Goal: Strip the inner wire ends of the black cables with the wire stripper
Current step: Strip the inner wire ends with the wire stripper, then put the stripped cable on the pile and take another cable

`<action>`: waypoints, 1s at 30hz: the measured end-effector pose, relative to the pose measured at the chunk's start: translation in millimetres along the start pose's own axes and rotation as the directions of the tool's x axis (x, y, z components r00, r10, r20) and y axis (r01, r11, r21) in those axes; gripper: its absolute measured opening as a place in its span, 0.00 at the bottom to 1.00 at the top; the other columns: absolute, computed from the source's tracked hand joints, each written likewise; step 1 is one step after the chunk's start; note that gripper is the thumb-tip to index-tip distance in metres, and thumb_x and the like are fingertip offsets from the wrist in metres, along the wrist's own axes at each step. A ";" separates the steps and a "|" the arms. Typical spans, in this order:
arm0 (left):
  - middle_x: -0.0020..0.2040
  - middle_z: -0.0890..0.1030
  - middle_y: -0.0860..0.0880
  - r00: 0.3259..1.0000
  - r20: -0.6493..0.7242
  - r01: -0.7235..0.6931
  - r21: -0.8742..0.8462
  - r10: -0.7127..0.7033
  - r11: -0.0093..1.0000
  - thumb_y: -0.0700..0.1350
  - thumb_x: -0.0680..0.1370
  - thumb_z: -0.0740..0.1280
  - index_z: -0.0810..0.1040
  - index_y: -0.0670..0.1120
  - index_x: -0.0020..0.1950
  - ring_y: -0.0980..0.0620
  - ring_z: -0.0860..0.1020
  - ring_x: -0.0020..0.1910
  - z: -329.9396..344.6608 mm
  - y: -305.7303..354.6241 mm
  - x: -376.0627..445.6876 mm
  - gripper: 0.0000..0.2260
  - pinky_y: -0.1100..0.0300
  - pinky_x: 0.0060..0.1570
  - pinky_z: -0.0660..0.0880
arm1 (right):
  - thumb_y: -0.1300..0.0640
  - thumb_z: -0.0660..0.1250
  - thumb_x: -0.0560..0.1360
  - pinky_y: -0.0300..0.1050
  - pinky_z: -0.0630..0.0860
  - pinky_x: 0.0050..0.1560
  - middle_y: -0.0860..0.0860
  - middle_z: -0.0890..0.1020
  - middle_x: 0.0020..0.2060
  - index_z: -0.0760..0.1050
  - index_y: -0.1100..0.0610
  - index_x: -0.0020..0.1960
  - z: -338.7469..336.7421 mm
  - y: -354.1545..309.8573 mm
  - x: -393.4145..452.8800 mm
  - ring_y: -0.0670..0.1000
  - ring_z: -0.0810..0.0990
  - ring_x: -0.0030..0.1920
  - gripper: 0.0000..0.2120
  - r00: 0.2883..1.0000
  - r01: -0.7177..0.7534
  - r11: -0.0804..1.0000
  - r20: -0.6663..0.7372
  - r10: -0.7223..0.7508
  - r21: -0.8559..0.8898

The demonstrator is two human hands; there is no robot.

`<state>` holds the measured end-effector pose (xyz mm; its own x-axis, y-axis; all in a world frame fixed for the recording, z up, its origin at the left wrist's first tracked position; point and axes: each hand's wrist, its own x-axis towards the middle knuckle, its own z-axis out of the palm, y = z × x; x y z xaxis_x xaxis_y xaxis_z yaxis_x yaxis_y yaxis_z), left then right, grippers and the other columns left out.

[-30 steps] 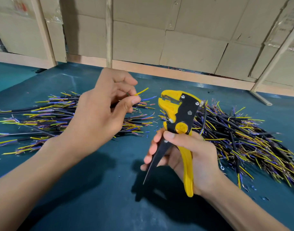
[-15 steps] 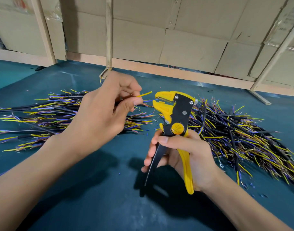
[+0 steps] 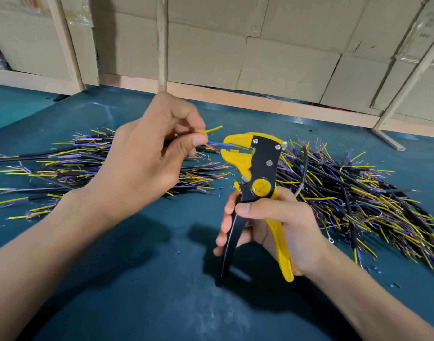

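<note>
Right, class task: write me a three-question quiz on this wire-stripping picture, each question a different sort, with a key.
1. True or false: the blue wire reaches into the yellow mouth of the wire stripper.
2. Multiple choice: the yellow wire held by the left hand A) sits in the stripper, B) points up, clear of the stripper, C) lies on the table.
3. Fill in: the right hand grips the stripper by its ____.

Key: 1 true; 2 B; 3 handles.
</note>
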<state>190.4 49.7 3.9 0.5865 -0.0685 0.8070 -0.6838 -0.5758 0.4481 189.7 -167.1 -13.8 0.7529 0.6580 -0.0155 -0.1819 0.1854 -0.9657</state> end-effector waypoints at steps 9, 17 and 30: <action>0.44 0.80 0.52 1.000 0.013 0.002 -0.004 -0.002 1.000 0.47 0.80 0.67 0.66 0.69 0.55 0.50 0.83 0.40 0.3 0.7 -0.9 0.17 0.42 0.44 0.78 | 0.58 0.71 0.61 0.58 0.81 0.36 0.62 0.79 0.31 0.80 0.62 0.38 2.0 -3.5 -2.6 0.62 0.81 0.31 0.09 1.000 -0.021 0.999 0.005 0.021 -0.027; 0.47 0.81 0.53 0.998 -0.008 -0.066 -0.115 0.066 0.991 0.46 0.83 0.66 0.69 0.65 0.57 0.46 0.83 0.45 7.4 2.3 -5.1 0.13 0.39 0.46 0.77 | 0.54 0.70 0.56 0.49 0.77 0.29 0.56 0.74 0.27 0.75 0.57 0.31 15.6 8.1 -1.3 0.56 0.75 0.25 0.08 0.994 -0.016 0.992 -0.102 0.030 0.128; 0.69 0.75 0.51 0.850 0.468 0.138 0.244 -0.241 0.960 0.49 0.83 0.66 0.70 0.49 0.74 0.56 0.74 0.61 37.7 6.6 100.9 0.20 0.71 0.56 0.65 | 0.52 0.69 0.73 0.56 0.82 0.43 0.56 0.79 0.36 0.78 0.59 0.42 8.0 11.2 4.4 0.57 0.82 0.36 0.09 0.987 -0.147 0.889 0.005 0.161 0.435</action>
<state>261.4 8.3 73.8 0.8665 -0.3012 0.3981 -0.4700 -0.7608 0.4475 185.9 -156.3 -22.6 0.7108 0.6826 -0.1696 -0.5471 0.3851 -0.7432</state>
